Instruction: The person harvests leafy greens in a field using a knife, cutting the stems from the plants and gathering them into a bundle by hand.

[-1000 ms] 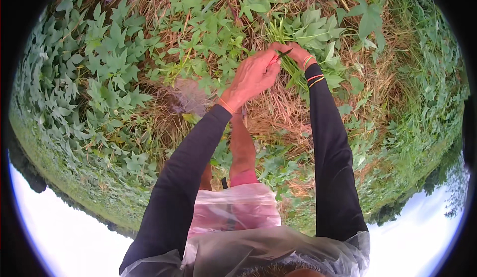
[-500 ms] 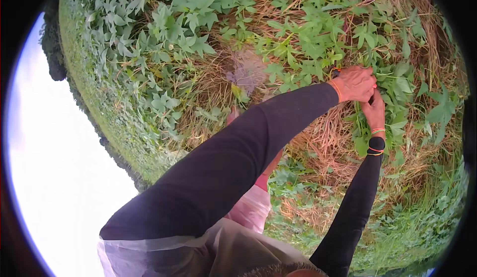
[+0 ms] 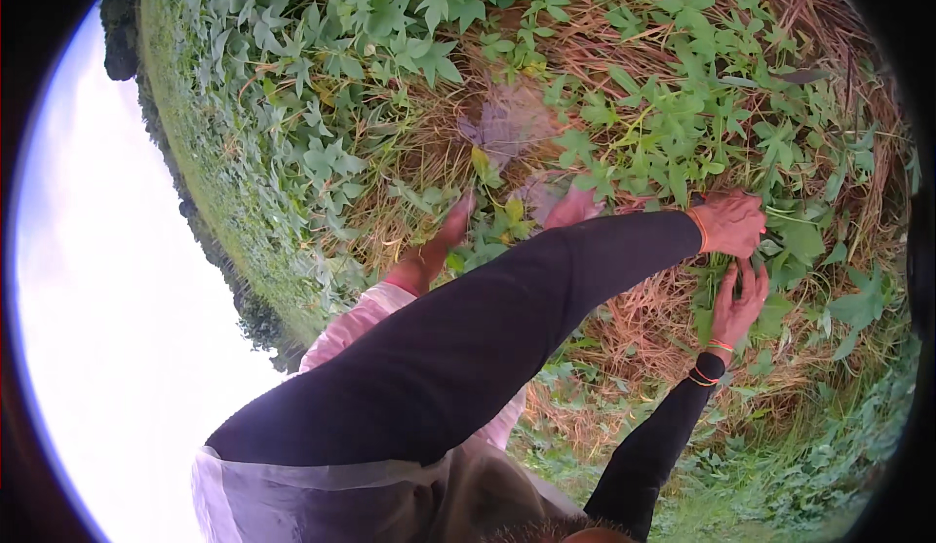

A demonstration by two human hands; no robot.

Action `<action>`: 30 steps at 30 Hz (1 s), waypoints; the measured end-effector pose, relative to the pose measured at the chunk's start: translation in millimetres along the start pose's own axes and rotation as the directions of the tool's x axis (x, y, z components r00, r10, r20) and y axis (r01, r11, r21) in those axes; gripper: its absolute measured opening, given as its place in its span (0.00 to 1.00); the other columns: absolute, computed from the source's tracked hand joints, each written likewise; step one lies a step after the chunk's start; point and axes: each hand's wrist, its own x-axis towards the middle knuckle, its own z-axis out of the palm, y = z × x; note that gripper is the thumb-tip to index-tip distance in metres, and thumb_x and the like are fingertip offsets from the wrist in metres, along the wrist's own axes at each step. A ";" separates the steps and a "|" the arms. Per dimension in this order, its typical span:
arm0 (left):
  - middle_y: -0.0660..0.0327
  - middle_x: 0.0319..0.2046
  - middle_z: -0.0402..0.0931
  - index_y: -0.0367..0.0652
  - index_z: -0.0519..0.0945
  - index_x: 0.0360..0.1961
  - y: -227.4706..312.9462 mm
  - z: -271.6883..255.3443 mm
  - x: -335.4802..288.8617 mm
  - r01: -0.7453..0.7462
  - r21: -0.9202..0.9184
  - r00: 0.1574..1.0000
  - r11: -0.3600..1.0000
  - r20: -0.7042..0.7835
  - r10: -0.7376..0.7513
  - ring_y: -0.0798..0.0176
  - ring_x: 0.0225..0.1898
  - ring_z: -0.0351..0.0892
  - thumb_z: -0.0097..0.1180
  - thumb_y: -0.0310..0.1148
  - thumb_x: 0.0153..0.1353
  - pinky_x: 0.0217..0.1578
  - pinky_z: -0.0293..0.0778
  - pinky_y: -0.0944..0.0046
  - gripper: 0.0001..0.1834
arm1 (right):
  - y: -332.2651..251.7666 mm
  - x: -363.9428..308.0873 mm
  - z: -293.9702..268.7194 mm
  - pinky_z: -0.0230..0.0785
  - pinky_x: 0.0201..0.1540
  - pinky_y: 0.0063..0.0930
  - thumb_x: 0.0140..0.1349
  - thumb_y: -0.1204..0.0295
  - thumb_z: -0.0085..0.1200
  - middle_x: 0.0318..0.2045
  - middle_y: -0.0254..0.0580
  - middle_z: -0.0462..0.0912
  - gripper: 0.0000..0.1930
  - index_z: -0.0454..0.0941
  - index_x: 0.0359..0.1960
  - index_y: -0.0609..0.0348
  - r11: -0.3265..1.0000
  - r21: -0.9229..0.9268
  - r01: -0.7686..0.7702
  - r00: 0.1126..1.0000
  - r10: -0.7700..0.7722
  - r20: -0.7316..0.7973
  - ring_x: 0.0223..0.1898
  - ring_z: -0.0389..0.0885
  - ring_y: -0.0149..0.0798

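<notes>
- Leaves: green, broad; at the right of the view, just beyond both hands and around the right one.
- Stage, by judgement: handling under way, not finished, both hands being in among the foliage.
- Portion done: cannot be told; loose and rooted leaves do not separate to the eye here.
- Portion left, by judgement: at least the leaves at the hands; further growth stands thick around them.
- Left hand: back upward, reaching across to the right, at the near edge of the leaves; fingers curled in and pressed together, tips hidden; what they pinch, if anything, cannot be told.
- Right hand: just below the left one, pointing up toward it; fingers bent and slightly parted, thumb side to the left; whether a stem lies between them cannot be told.
- Left sleeve: black; arm long and slanting upward to the right across the body.
- Right sleeve: black; forearm steep, rising from the lower edge.
- Wrist bands: thin, coloured, on the right wrist.
- Straw: dry, brown, left of the right hand.
- Foot: bare, beyond the left sleeve.
</notes>
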 end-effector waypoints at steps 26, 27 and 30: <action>0.52 0.27 0.80 0.41 0.73 0.54 -172.4 -514.3 -266.2 0.700 0.329 0.539 0.634 -0.825 -0.167 0.55 0.27 0.80 0.55 0.43 0.63 0.30 0.73 0.57 0.23 | -198.8 -103.0 16.2 0.70 0.32 0.24 0.68 0.71 0.54 0.47 0.42 0.79 0.05 0.80 0.42 0.56 0.959 0.176 -0.224 0.880 0.122 0.459 0.41 0.79 0.35; 0.53 0.25 0.77 0.40 0.74 0.50 -189.0 -523.5 -261.3 0.690 0.297 0.620 0.660 -0.712 -0.329 0.56 0.26 0.78 0.55 0.42 0.62 0.29 0.71 0.56 0.20 | -224.6 -97.4 29.5 0.73 0.34 0.26 0.68 0.72 0.54 0.45 0.43 0.80 0.06 0.81 0.43 0.58 0.937 0.197 -0.289 0.853 0.158 0.497 0.42 0.80 0.36; 0.55 0.21 0.71 0.39 0.73 0.40 -205.2 -514.0 -250.7 0.626 0.067 0.708 0.777 -0.468 -0.529 0.59 0.24 0.72 0.54 0.38 0.59 0.27 0.68 0.56 0.14 | -261.4 -77.3 71.8 0.76 0.36 0.27 0.68 0.72 0.55 0.43 0.42 0.81 0.07 0.82 0.44 0.59 0.893 0.197 -0.405 0.803 0.244 0.544 0.41 0.80 0.34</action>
